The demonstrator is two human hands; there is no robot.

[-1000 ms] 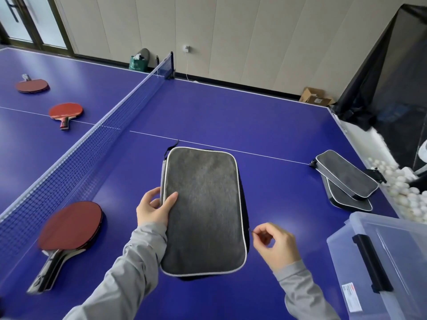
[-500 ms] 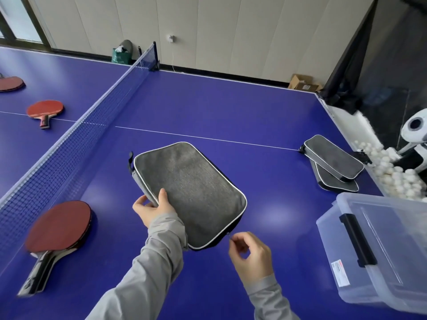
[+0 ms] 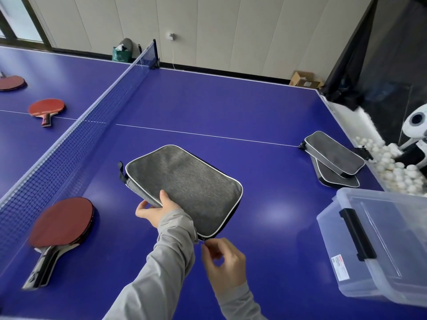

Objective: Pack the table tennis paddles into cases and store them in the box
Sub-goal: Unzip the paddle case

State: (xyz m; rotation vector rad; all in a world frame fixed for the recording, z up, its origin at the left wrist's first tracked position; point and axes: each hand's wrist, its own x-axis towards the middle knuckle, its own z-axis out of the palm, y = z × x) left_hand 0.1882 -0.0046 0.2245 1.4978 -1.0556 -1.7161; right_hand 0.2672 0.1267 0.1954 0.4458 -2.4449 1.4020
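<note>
Table [image 3: 231,107]: grey case [image 3: 184,183] near its front edge, now turned diagonal. Left hand [image 3: 157,210] grips its side; right hand [image 3: 225,258], fingers pinching the zip pull, has reached the near corner. Closing appears nearly done; box [image 3: 379,245] waits at right.

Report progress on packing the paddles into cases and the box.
Done: nothing visibly in the clear box. In hand: left hand grips the gray case; right hand pinches at its zipper corner. Left: three red paddles lie loose; two cases stacked outside the box.
</note>
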